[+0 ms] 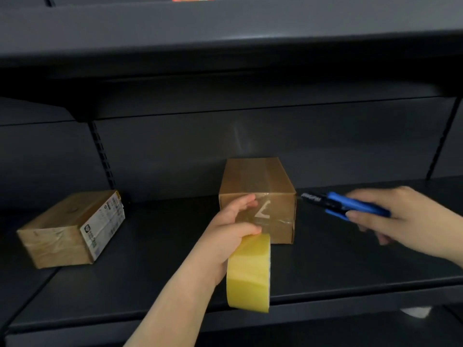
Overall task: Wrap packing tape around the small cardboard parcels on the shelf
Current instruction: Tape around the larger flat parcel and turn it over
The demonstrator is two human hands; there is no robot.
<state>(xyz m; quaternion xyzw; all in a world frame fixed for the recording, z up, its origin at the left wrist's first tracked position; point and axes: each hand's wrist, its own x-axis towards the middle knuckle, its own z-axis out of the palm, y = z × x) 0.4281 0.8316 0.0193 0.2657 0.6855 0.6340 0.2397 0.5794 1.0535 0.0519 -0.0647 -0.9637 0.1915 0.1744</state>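
Here, near the middle of the frame, a small cardboard parcel (258, 196) stands on the dark metal shelf (350, 261), back near the rear panel, with clear tape lying glossy over its top and front face. The left hand (230, 226) comes up from the lower middle of the frame and grips a yellow roll of packing tape (249, 271): the thumb lies curled over the roll's top edge, and the other fingers reach up against the parcel's front face, where a stretch of clear tape runs from the roll onto the cardboard. The roll hangs below the hand, in front of the shelf's front lip.

At the right of the frame, the right hand (400, 216) holds a blue and black utility knife (343, 204), fingers wrapped around its handle. The knife's dark tip points left toward the parcel's right side, near it but apart; whether a blade is out cannot be told.

At the left of the frame, a second cardboard parcel (67, 229) lies on the same shelf, well apart from the first, with a white printed label (105, 221) on its right-facing side.
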